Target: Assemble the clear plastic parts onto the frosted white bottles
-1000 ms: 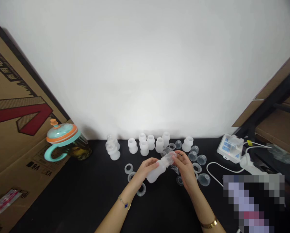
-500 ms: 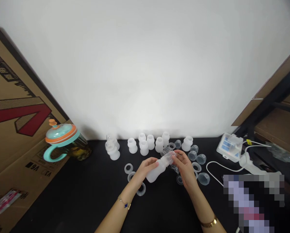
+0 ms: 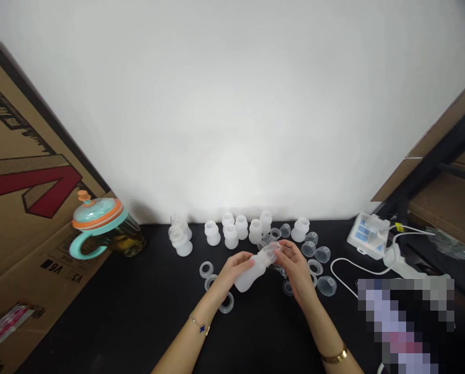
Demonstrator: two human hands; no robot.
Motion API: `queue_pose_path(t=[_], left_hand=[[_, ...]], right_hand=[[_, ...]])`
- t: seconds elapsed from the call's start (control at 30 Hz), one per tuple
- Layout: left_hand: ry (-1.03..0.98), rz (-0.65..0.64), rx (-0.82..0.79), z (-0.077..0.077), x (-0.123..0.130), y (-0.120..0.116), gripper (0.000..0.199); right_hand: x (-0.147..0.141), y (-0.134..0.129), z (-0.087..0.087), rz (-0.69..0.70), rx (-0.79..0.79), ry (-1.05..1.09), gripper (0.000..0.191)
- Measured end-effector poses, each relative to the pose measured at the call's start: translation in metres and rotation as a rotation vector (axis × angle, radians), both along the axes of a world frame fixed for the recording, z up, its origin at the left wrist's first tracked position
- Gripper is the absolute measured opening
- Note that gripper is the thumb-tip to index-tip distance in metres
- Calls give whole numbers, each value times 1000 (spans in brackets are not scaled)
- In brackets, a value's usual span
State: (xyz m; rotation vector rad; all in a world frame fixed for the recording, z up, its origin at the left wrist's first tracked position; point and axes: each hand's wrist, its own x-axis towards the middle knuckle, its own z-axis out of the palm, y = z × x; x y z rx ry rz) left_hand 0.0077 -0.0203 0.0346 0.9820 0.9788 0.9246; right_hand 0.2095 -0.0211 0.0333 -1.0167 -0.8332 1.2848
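A white baby bottle [image 3: 249, 274] lies tilted in my left hand [image 3: 236, 267], its neck pointing up to the right. My right hand [image 3: 297, 267] grips the clear dome cap [image 3: 272, 251] at the bottle's top end; what is under the cap is hard to make out. Near my left wrist lie several translucent collar rings [image 3: 206, 269], one partly behind the wrist. Around my right hand are clear caps [image 3: 326, 285] and more rings [image 3: 315, 267]. Some small clear parts are partly hidden behind the fingers.
Several open white bottles [image 3: 231, 237] stand along the wall. Capped bottles [image 3: 182, 244] stand farther left. A lidded pitcher [image 3: 115, 228] is beside a cardboard box [image 3: 30, 218]. On the right are a clear-lidded case [image 3: 368, 236], a white cable [image 3: 339, 262] and a pixelated area.
Almost nothing differs. The cap and my right fingers have shifted very slightly at the bottle's top; both hands keep their hold.
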Motion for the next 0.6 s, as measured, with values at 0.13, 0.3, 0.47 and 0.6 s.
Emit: queue_pose_path(t=[0.13, 0.3, 0.47, 0.6], left_hand=[[-3, 6, 8, -3, 0, 2, 51], [-7, -3, 13, -5, 0, 2, 52], [-2, -8, 17, -2, -1, 1, 51], [20, -4, 24, -2, -1, 1, 52]], right_hand=[[0, 0, -2, 3, 3, 15, 47], [0, 0, -3, 16, 12, 24, 45], [0, 0, -2, 16, 10, 23, 45], [0, 0, -2, 4, 7, 25, 46]])
